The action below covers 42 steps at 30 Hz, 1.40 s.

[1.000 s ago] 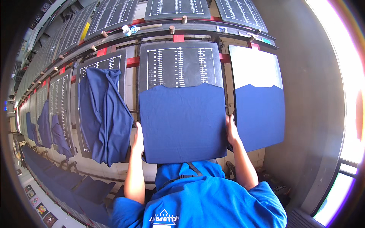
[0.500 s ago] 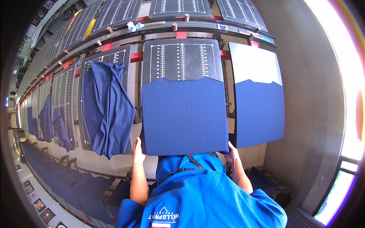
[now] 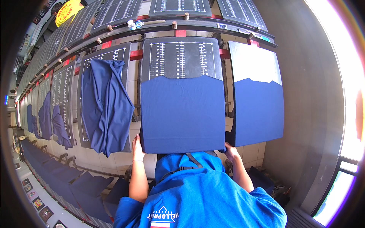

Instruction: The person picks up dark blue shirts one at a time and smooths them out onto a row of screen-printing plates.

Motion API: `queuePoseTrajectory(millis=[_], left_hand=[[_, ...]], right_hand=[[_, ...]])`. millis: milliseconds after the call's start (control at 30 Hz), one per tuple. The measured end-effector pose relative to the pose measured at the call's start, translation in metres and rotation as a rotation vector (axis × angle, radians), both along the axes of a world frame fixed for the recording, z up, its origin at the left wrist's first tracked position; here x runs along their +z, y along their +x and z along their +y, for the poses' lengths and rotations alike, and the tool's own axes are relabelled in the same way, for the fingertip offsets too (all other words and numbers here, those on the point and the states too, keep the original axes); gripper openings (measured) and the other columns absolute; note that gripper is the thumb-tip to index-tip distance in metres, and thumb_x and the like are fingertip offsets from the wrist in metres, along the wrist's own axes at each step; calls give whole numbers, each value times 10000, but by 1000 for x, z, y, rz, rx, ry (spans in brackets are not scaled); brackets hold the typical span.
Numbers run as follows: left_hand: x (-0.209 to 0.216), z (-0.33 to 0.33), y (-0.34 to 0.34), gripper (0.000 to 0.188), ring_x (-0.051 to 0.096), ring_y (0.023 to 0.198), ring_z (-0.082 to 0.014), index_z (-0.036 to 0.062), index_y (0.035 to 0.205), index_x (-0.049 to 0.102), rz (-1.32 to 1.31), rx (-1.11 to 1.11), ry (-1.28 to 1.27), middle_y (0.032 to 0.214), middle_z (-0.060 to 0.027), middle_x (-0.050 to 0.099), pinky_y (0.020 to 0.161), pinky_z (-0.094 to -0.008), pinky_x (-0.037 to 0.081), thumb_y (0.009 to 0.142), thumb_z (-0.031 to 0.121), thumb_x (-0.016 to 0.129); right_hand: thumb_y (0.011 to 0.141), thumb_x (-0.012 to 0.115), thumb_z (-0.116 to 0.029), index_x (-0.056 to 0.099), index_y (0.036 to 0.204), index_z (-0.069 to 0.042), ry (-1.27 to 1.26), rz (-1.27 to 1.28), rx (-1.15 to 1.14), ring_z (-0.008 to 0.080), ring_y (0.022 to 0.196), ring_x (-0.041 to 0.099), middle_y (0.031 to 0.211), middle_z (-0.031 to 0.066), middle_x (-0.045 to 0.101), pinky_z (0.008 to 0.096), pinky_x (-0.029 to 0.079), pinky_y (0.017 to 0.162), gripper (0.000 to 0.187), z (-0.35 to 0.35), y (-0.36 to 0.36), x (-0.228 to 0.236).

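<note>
While the fingers of the left hand (image 3: 138, 150) point upward beside the near left corner of the dark blue cloth (image 3: 182, 114), their tips are partly hidden, so I cannot tell how far they are closed or if they hold it. At the opposite corner, the right hand (image 3: 232, 152) touches the cloth's edge with bent fingers; their grip is also hidden below. This cloth lies nearly flat on the near part of the middle board (image 3: 178, 57), whose far part shows white scale lines. To the left, a crumpled blue cloth (image 3: 106, 110) lies on another board; to the right, a smooth blue cloth (image 3: 258, 110) covers the near part of a pale board (image 3: 254, 60). Beyond them, a white bottle (image 3: 131, 25) and a blue ring (image 3: 138, 24) are on the dark rail (image 3: 213, 26).
</note>
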State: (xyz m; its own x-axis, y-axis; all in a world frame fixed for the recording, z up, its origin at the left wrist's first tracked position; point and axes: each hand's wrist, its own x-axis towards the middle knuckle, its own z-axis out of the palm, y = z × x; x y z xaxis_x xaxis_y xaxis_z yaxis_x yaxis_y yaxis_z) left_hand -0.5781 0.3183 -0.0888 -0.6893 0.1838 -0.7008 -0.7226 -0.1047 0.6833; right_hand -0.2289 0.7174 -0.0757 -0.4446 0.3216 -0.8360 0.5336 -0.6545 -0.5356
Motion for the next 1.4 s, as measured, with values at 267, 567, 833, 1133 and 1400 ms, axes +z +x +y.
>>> queuePoseTrajectory(millis=[267,567,833,1133,1400], left_hand=[[22,84,-107,800,511,1335,-263,30,1455,502,-144,-286,-13,1457,-153,544,1100,-428,415,1019,677,326],[31,164,-204,223,596,937,-86,59,1118,623,230,-137,91,988,5,642,840,-245,485,1063,260,544],[3,149,-212,320,601,974,-112,46,1164,617,283,-145,55,1061,-13,653,861,-269,496,1057,340,549],[3,56,-72,772,557,1281,-258,-18,1436,497,-65,-265,-130,1408,-164,574,1095,-397,433,1026,629,407],[-30,33,-58,588,654,1047,-185,0,1288,612,136,-158,-228,1149,-94,693,930,-332,529,1035,521,511]], right_hand=[[978,353,-742,541,1433,-54,-61,92,-219,257,1242,569,1378,148,595,437,425,1080,847,58,-149,8],[984,645,-398,629,1284,-79,77,209,-275,193,1192,592,1271,58,663,392,457,1049,438,155,-259,20],[1028,576,-385,638,1243,-84,134,226,-318,179,1100,639,1181,39,690,361,505,981,375,153,-271,6],[1004,576,-368,521,1380,23,1281,-31,138,405,1317,505,1383,255,557,489,370,1126,546,71,-221,43],[970,499,-575,418,1525,-124,1573,435,1423,368,1498,277,1591,154,368,525,181,1235,719,51,-273,99]])
